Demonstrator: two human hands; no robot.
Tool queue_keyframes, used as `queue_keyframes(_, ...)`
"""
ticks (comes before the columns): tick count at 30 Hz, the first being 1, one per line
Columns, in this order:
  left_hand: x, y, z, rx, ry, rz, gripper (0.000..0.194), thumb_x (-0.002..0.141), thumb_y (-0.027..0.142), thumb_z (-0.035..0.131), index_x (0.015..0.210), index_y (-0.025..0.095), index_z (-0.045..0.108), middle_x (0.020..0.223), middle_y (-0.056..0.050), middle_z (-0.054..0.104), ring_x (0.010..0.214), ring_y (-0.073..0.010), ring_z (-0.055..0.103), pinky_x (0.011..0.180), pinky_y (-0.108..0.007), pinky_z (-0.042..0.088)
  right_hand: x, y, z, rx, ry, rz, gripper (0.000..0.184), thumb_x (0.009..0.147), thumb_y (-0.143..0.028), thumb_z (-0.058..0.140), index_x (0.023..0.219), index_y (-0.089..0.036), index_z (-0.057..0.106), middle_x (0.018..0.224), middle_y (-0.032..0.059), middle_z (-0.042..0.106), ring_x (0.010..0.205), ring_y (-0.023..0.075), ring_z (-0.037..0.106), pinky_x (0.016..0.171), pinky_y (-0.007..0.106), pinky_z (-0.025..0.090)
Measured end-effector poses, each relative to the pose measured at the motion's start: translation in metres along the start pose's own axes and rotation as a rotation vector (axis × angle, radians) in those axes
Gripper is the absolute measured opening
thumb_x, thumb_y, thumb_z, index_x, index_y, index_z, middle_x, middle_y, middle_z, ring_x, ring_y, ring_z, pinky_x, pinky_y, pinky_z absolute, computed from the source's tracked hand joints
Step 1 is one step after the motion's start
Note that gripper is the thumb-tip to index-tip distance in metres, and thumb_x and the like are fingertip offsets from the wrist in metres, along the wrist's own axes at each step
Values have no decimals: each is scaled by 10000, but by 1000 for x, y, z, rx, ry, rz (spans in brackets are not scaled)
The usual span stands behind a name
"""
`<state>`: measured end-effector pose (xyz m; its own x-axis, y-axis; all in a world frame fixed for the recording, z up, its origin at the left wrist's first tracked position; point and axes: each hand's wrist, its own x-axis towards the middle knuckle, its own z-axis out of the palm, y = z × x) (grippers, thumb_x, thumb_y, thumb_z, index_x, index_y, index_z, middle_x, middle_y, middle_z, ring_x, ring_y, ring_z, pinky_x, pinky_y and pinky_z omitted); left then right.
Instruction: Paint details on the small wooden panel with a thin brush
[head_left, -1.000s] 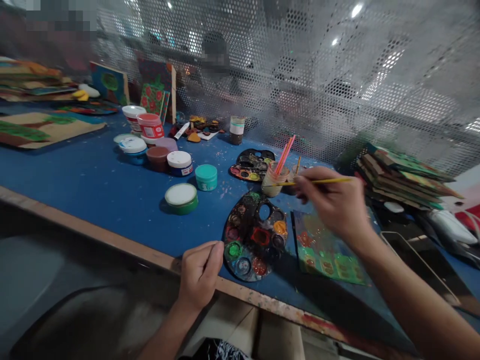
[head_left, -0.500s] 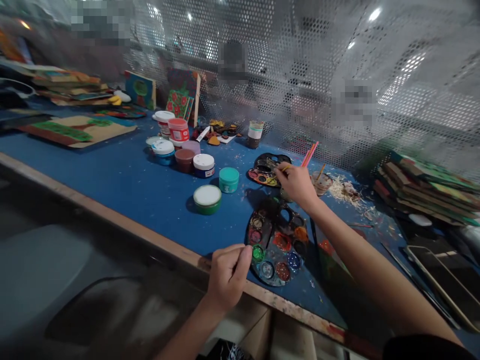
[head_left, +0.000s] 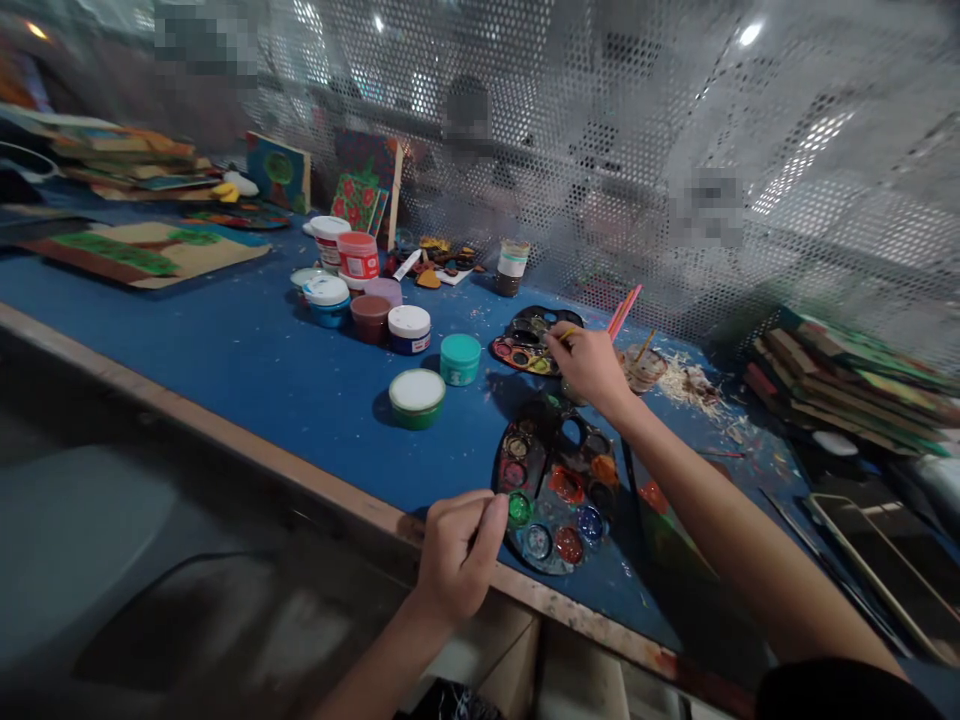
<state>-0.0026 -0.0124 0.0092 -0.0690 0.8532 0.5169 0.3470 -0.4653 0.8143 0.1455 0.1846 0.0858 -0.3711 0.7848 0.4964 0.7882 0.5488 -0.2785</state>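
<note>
My right hand (head_left: 589,365) is closed in a pinch around a thin paintbrush (head_left: 568,335), of which only a bit of yellowish handle shows. It hovers at the right side of the far black palette (head_left: 529,335), and the brush tip is hidden. Near the table's front edge, my left hand (head_left: 461,550) is closed, thumb pressed to the curled fingers. The thumb tip meets the left rim of the nearer palette (head_left: 551,515), whose wells hold green, blue, orange and brown paint. Whether these fingers grip anything cannot be seen.
Left of the palettes stand a green tub (head_left: 417,398), a turquoise jar (head_left: 460,360) and several other paint jars. A cup (head_left: 643,370) sits beyond my right wrist, near wood shavings (head_left: 686,380). Stacked painted boards (head_left: 847,385) lie right; a perforated metal screen (head_left: 585,170) rises behind.
My right hand has shifted very slightly left over the far palette. My left hand stays closed beside the nearer palette. The whole view has moved a little.
</note>
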Motion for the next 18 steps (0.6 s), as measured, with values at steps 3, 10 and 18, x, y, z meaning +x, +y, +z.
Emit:
queue_keyframes(3, 0, 0, 0, 3, 0, -1, 470, 970, 199, 358, 509, 192, 268, 465, 28, 313, 435, -90, 354, 479, -292, 240, 2, 0, 0, 7, 18, -3, 224, 901, -246, 463, 778, -196, 644, 751, 74, 697, 672, 199, 630, 650, 281, 366)
queue_keyframes(10, -1, -1, 0, 9, 7, 21, 469, 966, 181, 369, 506, 191, 275, 469, 31, 323, 435, -86, 361, 477, -285, 244, 3, -1, 0, 39, 1, -5, 222, 900, -247, 471, 762, -195, 637, 758, 67, 700, 660, 188, 622, 640, 276, 364)
queue_keyframes(18, 0, -2, 2, 29, 41, 54, 460, 962, 142, 379, 516, 186, 275, 476, 41, 313, 440, -78, 350, 475, -274, 251, -2, -9, -15, 81, 23, -55, 213, 895, -252, 480, 743, -207, 622, 714, 49, 681, 674, 183, 631, 655, 275, 406)
